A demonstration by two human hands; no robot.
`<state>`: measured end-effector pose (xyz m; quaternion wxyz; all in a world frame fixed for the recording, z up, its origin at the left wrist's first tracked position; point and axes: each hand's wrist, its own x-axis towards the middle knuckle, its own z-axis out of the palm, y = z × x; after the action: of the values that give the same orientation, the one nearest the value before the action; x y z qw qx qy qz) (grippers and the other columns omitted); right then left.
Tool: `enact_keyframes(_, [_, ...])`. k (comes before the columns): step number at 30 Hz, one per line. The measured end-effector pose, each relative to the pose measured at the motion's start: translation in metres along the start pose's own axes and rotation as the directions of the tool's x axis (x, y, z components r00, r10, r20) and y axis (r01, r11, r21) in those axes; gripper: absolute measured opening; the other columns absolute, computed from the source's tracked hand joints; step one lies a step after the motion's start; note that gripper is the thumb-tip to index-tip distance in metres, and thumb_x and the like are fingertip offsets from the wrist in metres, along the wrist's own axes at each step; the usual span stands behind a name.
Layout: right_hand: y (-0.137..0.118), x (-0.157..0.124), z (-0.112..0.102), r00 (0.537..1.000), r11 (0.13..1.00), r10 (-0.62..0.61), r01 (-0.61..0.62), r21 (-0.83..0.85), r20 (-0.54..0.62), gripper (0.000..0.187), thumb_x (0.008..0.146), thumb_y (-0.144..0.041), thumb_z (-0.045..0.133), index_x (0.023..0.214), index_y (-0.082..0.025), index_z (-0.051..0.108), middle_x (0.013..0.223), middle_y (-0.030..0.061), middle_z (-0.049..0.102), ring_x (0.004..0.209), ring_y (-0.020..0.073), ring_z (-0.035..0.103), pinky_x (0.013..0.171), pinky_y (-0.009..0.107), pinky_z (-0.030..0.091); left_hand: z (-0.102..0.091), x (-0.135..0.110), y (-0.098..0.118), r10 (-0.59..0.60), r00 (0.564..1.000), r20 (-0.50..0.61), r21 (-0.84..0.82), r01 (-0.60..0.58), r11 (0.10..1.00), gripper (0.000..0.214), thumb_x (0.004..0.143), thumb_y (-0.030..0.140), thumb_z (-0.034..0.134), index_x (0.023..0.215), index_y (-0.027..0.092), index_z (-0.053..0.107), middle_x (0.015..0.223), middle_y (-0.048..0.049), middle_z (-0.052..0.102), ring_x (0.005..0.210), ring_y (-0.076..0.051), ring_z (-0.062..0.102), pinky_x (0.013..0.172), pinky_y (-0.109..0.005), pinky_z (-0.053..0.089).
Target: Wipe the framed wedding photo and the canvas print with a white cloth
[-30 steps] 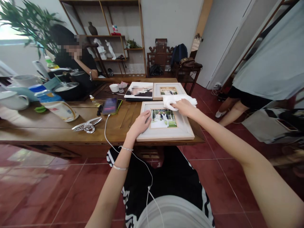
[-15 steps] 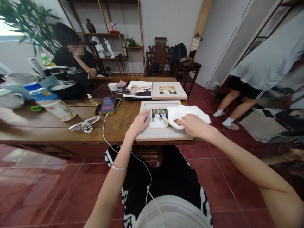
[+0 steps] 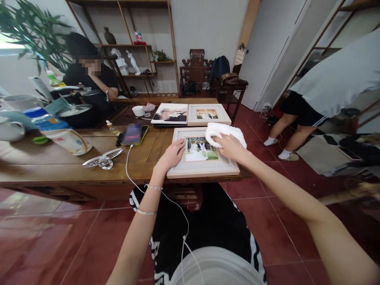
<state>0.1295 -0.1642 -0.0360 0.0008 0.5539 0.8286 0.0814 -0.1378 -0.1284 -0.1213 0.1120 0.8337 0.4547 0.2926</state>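
Note:
A pale framed photo [image 3: 204, 169] lies flat at the near edge of the wooden table [image 3: 59, 166]. My left hand [image 3: 172, 154] rests on the frame's left side, fingers lying flat, holding it still. My right hand [image 3: 230, 146] presses a white cloth [image 3: 219, 130] against the frame's upper right corner, fingers curled over the cloth. Just behind it lie a second framed photo [image 3: 208, 114] and a photo book [image 3: 170, 114].
A phone [image 3: 133, 133] with a white cable, a metal clip [image 3: 101, 160], a tipped bottle [image 3: 63, 136], cups and pots stand to the left. One person sits behind the table at left; another stands at right. Red tile floor lies below.
My right hand with the cloth swept from the frame's top right corner down over the right side, then back up toward the top right. My left hand stayed on the frame.

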Motion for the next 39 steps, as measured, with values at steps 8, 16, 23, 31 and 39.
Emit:
enact_keyframes(8, [0.013, 0.037, 0.017, 0.999, 0.999, -0.039, 0.039, 0.012, -0.004, 0.053, 0.084, -0.005, 0.039, 0.134, -0.011, 0.056, 0.14, 0.0206, 0.055, 0.141, 0.0321, 0.034, 0.108, 0.054, 0.026, 0.004, -0.001, -0.002, -0.019, 1.0, -0.009, 0.004, 0.019, 1.0, 0.047, 0.097, 0.031, 0.038, 0.132, 0.009, 0.06, 0.146, -0.0153, 0.052, 0.139, -0.026, 0.045, 0.119, -0.044, 0.034])
enact_keyframes(16, [-0.013, -0.034, -0.02, 0.972, 0.981, -0.19, 0.192, -0.002, 0.138, 0.042, 0.079, -0.004, 0.044, 0.109, -0.016, 0.071, 0.111, 0.0154, 0.069, 0.1, 0.0281, 0.063, 0.089, 0.039, 0.039, 0.004, -0.002, 0.002, -0.035, 0.999, -0.015, -0.007, 0.035, 0.999, 0.045, 0.097, 0.031, 0.039, 0.132, 0.011, 0.06, 0.146, -0.0148, 0.052, 0.139, -0.026, 0.046, 0.119, -0.044, 0.034])
enact_keyframes(23, [-0.034, -0.083, -0.038, 0.951, 0.975, -0.22, 0.208, 0.079, 0.216, 0.039, 0.08, -0.007, 0.045, 0.108, -0.019, 0.069, 0.11, 0.014, 0.068, 0.095, 0.0286, 0.064, 0.082, 0.038, 0.045, 0.0, -0.004, 0.004, -0.037, 0.999, 0.015, -0.007, 0.037, 0.999, 0.046, 0.097, 0.035, 0.041, 0.133, 0.011, 0.058, 0.149, -0.0162, 0.048, 0.141, -0.027, 0.043, 0.117, -0.046, 0.035])
enact_keyframes(31, [-0.005, -0.018, 0.013, 0.994, 0.991, -0.109, 0.11, 0.081, -0.016, 0.056, 0.085, -0.012, 0.049, 0.141, -0.013, 0.051, 0.148, 0.018, 0.048, 0.144, 0.0309, 0.034, 0.117, 0.046, 0.024, -0.003, -0.003, 0.002, -0.01, 1.0, 0.026, -0.005, 0.01, 1.0, 0.047, 0.097, 0.037, 0.042, 0.134, 0.011, 0.058, 0.149, -0.0153, 0.048, 0.141, -0.026, 0.043, 0.119, -0.043, 0.032])
enact_keyframes(39, [0.018, 0.038, 0.02, 0.992, 0.99, -0.123, 0.124, 0.059, -0.027, 0.053, 0.084, -0.009, 0.047, 0.136, -0.012, 0.057, 0.145, 0.019, 0.051, 0.144, 0.033, 0.03, 0.116, 0.049, 0.021, 0.0, -0.003, -0.003, -0.011, 1.0, 0.007, -0.007, 0.011, 1.0, 0.045, 0.097, 0.037, 0.043, 0.131, 0.013, 0.06, 0.147, -0.0145, 0.052, 0.139, -0.026, 0.045, 0.118, -0.045, 0.034])
